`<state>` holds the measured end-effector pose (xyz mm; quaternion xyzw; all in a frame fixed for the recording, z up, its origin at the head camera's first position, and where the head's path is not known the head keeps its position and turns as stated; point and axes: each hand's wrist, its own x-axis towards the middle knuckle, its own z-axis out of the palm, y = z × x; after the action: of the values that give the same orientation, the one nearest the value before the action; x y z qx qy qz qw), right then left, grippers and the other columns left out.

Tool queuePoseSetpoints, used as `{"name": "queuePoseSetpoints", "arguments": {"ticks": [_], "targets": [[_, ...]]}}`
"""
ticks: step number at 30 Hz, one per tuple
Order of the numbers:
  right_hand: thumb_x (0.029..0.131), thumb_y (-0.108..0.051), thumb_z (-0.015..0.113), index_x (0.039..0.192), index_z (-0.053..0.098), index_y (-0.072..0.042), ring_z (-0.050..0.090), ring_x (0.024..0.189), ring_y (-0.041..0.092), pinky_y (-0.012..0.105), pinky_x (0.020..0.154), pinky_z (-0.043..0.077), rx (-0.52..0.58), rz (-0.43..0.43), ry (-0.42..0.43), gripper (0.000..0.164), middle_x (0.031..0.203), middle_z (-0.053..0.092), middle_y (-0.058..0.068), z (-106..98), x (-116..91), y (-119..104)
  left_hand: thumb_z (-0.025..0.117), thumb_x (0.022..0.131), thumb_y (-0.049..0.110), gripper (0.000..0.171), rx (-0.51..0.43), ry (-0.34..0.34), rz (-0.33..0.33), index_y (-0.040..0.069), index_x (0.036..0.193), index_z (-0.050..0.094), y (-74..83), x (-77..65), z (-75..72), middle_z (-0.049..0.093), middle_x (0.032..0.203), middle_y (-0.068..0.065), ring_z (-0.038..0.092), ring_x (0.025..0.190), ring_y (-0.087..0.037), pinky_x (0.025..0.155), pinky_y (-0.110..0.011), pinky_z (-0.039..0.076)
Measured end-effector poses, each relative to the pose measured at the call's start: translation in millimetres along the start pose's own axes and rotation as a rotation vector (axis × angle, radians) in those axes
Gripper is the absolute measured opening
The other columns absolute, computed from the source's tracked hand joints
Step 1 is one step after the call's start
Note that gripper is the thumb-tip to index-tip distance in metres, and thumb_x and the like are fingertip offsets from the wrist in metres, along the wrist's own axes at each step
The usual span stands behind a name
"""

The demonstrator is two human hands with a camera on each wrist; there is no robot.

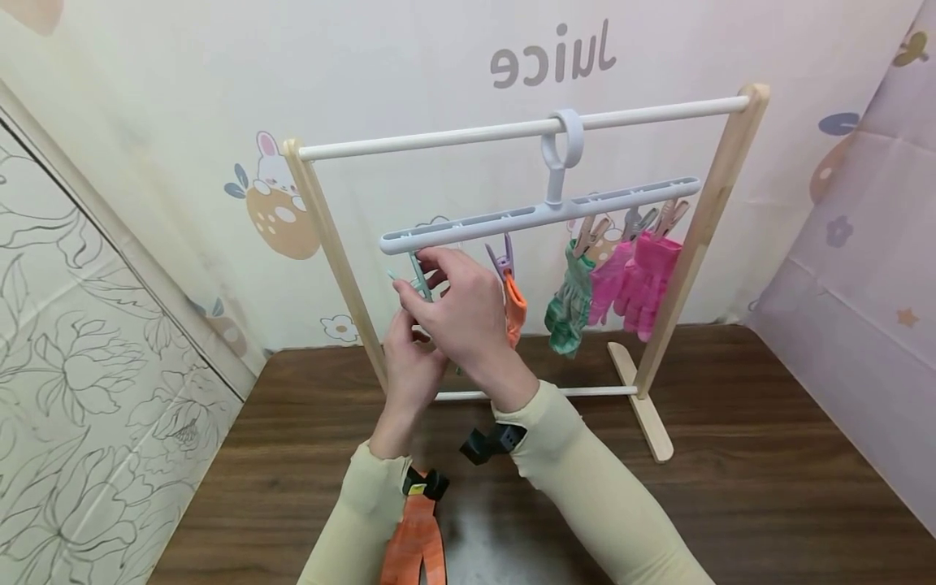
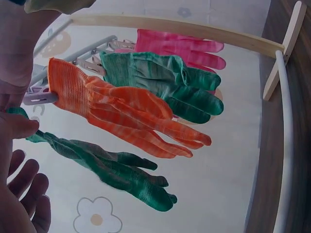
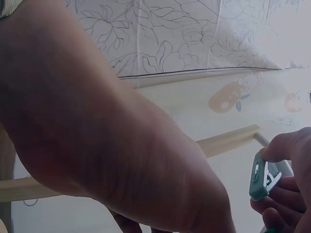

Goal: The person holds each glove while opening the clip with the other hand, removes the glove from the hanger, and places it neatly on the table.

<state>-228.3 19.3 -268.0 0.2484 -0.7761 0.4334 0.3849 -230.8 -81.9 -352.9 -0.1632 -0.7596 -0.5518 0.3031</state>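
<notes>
My right hand (image 1: 468, 305) pinches a light green clothespin (image 1: 420, 276) just under the left end of the grey hanger (image 1: 512, 219). In the right wrist view, thumb and fingers hold the clothespin (image 3: 260, 177). Below it, my left hand (image 1: 413, 366) pinches the cuff of a green glove (image 2: 112, 170), whose fingers dangle in the left wrist view. The head view mostly hides this glove behind the hands. Beside it hangs an orange glove (image 2: 121, 107) from a purple clothespin (image 1: 503, 260). Much of the right wrist view is filled by a forearm (image 3: 107, 121).
Another green glove (image 1: 570, 305) and pink gloves (image 1: 651, 280) hang farther right from clothespins. The hanger hooks over the white rod (image 1: 439, 140) of a wooden stand (image 1: 702, 227). An orange glove (image 1: 415, 536) lies on the brown table (image 1: 768, 455) by the left sleeve.
</notes>
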Motion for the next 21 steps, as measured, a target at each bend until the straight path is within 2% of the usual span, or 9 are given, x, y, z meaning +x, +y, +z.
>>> {"name": "queuePoseSetpoints", "arguments": {"ticks": [6, 10, 13, 17, 21], "targets": [[0.086, -0.024, 0.077, 0.11, 0.071, -0.004, 0.065, 0.078, 0.011, 0.025, 0.069, 0.053, -0.003, -0.001, 0.004, 0.031, 0.093, 0.071, 0.004, 2, -1, 2, 0.075, 0.081, 0.0, 0.041, -0.038, -0.012, 0.031, 0.006, 0.119, 0.06, -0.7, 1.2, 4.0, 0.062, 0.108, -0.007, 0.057, 0.092, -0.021, 0.075, -0.041, 0.051], [0.086, -0.024, 0.077, 0.11, 0.071, -0.004, 0.066, 0.078, 0.011, 0.024, 0.067, 0.053, 0.0, 0.0, 0.011, 0.032, 0.093, 0.071, 0.004, 2, -1, 1, 0.071, 0.082, -0.006, 0.035, -0.062, 0.005, 0.054, -0.002, 0.115, 0.06, 5.0, 3.9, 8.7, 0.065, 0.107, -0.016, 0.063, 0.09, -0.028, 0.076, -0.042, 0.053], [0.086, -0.024, 0.077, 0.11, 0.071, -0.004, 0.066, 0.077, 0.011, 0.023, 0.067, 0.053, 0.002, 0.001, 0.01, 0.032, 0.093, 0.071, 0.004, 2, -1, 1, 0.067, 0.081, -0.009, 0.03, -0.058, 0.022, 0.067, -0.007, 0.11, 0.06, 22.5, 3.8, 7.0, 0.067, 0.104, -0.022, 0.065, 0.09, -0.034, 0.076, -0.044, 0.054], [0.086, -0.023, 0.077, 0.109, 0.071, -0.004, 0.066, 0.077, 0.012, 0.025, 0.068, 0.053, 0.013, -0.003, 0.01, 0.031, 0.093, 0.071, 0.004, 2, -1, 1, 0.064, 0.082, -0.009, 0.019, -0.046, 0.029, 0.068, -0.008, 0.101, 0.062, 45.7, 1.7, 2.3, 0.067, 0.092, -0.021, 0.065, 0.082, -0.033, 0.072, -0.041, 0.053], [0.086, -0.023, 0.077, 0.109, 0.071, -0.004, 0.066, 0.077, 0.011, 0.026, 0.068, 0.054, 0.019, -0.001, 0.009, 0.031, 0.093, 0.071, 0.004, 2, -1, 3, 0.064, 0.082, -0.01, 0.012, -0.028, 0.036, 0.073, -0.007, 0.094, 0.062, 51.3, 1.1, 1.7, 0.066, 0.083, -0.019, 0.064, 0.074, -0.031, 0.066, -0.038, 0.052]]}}
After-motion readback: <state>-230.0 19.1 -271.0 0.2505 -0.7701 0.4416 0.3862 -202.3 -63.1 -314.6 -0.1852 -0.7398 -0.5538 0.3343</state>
